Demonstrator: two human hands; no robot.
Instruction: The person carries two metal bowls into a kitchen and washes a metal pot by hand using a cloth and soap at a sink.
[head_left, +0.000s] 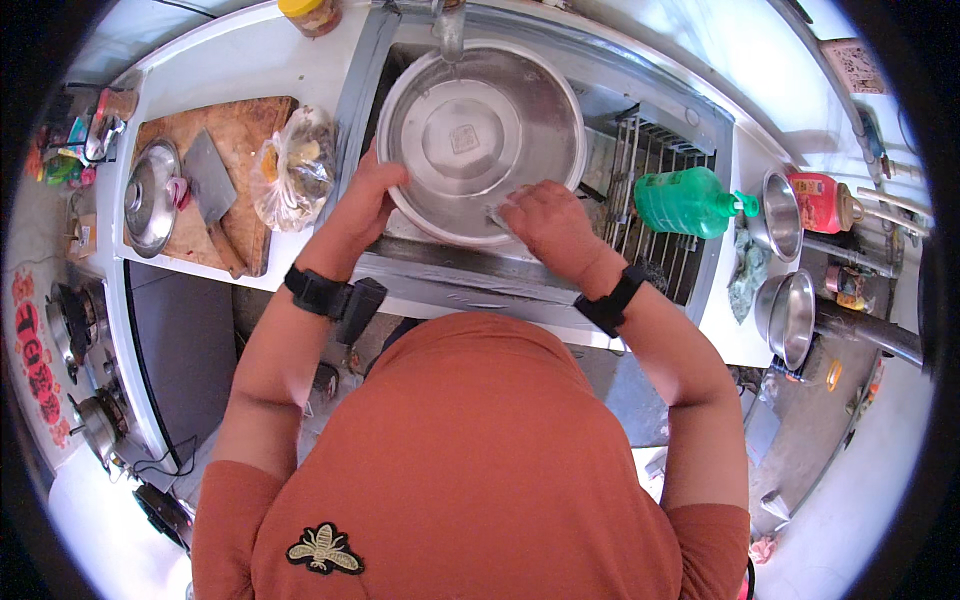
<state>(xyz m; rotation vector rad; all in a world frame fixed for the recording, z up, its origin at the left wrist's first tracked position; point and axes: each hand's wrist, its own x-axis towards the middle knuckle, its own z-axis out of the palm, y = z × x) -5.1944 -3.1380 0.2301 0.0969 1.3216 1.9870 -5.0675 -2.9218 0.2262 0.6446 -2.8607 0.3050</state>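
Observation:
A large stainless steel basin (480, 180) rests in the sink, tilted slightly, with a square stamped mark on its bottom. My left hand (371, 191) grips the basin's left rim, thumb over the edge and fingers hidden outside it. Against the inner wall at the near right, my right hand (551, 225) presses a small greyish scouring pad (496, 216), mostly covered by the fingers. Above the basin's far rim hangs the metal faucet (451, 34). The sink's metal front edge (465, 281) runs between the basin and my body.
Right of the basin, a green pump bottle (679, 202) lies on a wire rack (637, 247). Steel bowls (786, 319), a green cloth (748, 277) and a red container (817, 202) sit farther right. On the left, a cutting board (259, 120) holds a cleaver (210, 176), a lid (152, 196) and a plastic bag (296, 172).

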